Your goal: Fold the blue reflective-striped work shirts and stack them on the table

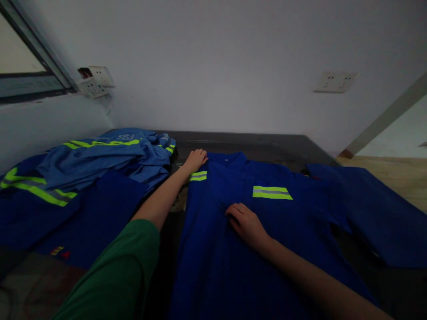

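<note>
A dark blue work shirt [227, 240] with yellow-green and grey reflective strips lies spread in front of me, its collar [230, 159] toward the wall. At the shoulder left of the collar, my left hand [196, 161] is closed over the cloth edge. My right hand [246, 222], wearing a ring, rests on the shirt's front below the chest strip [271, 192]. Its fingers are curled together against the fabric, and the fingertips are partly hidden. The shirt's left side looks narrow, with no sleeve showing there.
To the left lies a heap of garments, with a lighter blue shirt [110, 155] on top of dark blue ones [100, 213]. Another dark blue garment [383, 213] lies at the right. A dark table [267, 141] meets the white wall, which carries sockets [336, 82].
</note>
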### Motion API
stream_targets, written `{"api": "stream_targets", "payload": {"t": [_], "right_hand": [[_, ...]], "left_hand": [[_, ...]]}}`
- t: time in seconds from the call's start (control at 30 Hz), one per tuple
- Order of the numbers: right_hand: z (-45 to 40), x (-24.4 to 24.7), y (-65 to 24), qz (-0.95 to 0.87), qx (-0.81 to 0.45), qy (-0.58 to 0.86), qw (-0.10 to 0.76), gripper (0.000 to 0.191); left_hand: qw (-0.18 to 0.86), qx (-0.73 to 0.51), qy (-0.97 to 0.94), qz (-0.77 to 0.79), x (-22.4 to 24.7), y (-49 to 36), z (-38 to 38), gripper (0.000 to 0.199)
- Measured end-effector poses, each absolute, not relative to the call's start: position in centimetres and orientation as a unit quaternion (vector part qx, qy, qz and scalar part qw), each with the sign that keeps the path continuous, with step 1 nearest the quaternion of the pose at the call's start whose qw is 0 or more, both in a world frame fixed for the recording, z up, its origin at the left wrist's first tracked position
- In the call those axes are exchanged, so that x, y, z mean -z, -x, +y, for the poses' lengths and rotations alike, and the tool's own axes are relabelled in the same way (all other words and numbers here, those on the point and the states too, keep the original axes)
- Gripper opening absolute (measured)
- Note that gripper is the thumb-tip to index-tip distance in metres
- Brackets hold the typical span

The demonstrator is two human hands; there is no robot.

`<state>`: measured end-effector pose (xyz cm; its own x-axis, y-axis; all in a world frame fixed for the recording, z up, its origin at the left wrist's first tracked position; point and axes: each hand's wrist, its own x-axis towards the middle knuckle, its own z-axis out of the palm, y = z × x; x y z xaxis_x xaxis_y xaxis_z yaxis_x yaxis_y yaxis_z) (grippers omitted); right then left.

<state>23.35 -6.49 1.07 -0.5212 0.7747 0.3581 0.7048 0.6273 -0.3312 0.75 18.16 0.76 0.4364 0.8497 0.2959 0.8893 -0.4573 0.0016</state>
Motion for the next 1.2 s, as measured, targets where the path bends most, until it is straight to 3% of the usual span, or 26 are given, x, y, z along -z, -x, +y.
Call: {"api": "stream_targets", "payload": {"t": [0.23,0.47,0.67,0.83,0.97,1.13,1.2], "right_hand": [[-6.3,-0.9,-23.4,-0.866,-0.128,0.420,0.241,0.020],[-6.4,-0.9,-23.4,-0.831,-0.158,0.455,0.279,0.010],[-6.9,-1.1,-23.3,-0.842,-0.134,0.451,0.265,0.026],[-8.7,-2.0,-22.7,-0.868,-0.143,0.415,0.234,0.023],[-10.8,-2.7,-22.7,-0.860,-0.193,0.410,0.233,0.023],[-14.5,-3.9,-22.8,-0.779,-0.355,0.444,0.264,0.011],[-16.3,-4.4,-22.4,-0.729,-0.448,0.447,0.262,0.012]], "left_hand": [[0.097,0.203,0.797,-0.561,-4.3,-0.9,13.9,0.029],[-0.006,0.022,0.828,-0.561,-5.9,0.4,4.2,0.040],[-0.069,0.088,0.851,-0.513,-7.2,-1.6,-6.5,0.029],[-0.110,0.015,0.817,-0.566,-7.4,-5.5,-13.6,0.047],[-0.077,-0.010,0.807,-0.586,-6.5,-6.0,-15.1,0.028],[-0.139,0.119,0.788,-0.588,-6.4,-4.6,-14.8,0.005],[-0.163,0.166,0.781,-0.579,-6.6,-4.5,-14.9,0.010]]}}
